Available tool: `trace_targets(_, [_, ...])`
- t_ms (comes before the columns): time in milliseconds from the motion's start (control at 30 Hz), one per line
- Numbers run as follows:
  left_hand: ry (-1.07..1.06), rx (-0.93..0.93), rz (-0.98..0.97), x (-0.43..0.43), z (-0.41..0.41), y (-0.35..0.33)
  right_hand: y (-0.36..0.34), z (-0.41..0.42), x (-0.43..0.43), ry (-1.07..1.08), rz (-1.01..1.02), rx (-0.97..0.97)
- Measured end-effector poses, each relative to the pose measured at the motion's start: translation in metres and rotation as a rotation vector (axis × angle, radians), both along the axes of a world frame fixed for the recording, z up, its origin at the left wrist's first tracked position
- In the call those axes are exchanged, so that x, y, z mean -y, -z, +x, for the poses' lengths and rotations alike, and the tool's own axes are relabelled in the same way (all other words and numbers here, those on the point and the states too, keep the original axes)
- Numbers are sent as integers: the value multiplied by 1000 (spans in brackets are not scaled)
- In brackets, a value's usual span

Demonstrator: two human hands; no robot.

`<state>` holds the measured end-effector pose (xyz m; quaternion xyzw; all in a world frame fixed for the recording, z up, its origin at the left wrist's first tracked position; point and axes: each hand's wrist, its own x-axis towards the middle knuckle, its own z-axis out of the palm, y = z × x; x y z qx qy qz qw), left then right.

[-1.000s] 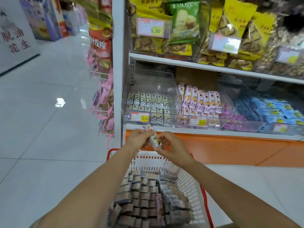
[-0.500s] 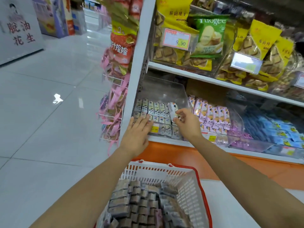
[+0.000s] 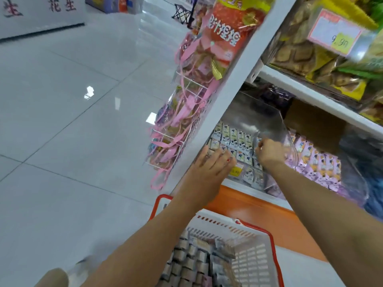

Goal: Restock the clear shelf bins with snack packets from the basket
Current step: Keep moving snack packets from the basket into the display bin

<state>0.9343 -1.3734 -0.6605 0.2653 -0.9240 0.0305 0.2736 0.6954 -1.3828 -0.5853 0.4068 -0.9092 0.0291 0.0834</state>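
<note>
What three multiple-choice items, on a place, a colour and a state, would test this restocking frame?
1. Where is the right hand?
A) on the floor
B) inside the clear bin of white packets
C) on the top shelf

2. What colour is the rim of the basket?
A) blue
B) green
C) red

3. How is the left hand?
A) fingers straight against the bin's front
B) gripping a bag
C) hanging by the floor

Key:
1 B, its fingers reach among the white packets.
2 C, a red rim frames the white walls.
3 A, its fingers lie extended on the bin's front.
</note>
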Motion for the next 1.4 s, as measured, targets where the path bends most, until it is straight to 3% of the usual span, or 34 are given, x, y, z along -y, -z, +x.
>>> trace_targets(300, [-6,-30,-17,0,-1,6,7,-14,17,-24,99,-110])
trace_targets(500, [-16,-26,13,-4,1,-1,3,-10,7,-69,120,-43])
trace_targets(667, [-45,-13,71,-12,1,-4,-8,9,-21,-204,-132,147])
trace_targets(800, [-93,124,126,-21,2,-13,-24,40,-62,-327,-419,391])
trace_targets(900, [-134,157,127,-27,4,-23,-29,61,-97,-438,-483,477])
trace_targets(1033, [-156,135,108,-40,7,-22,-1,75,-143,-518,-459,536])
trace_targets(1167, [-57,167,97,-66,10,8,56,77,-177,-399,-344,571])
trace_targets(1400, [-1,580,291,-79,4,71,163,60,-212,-156,-43,637])
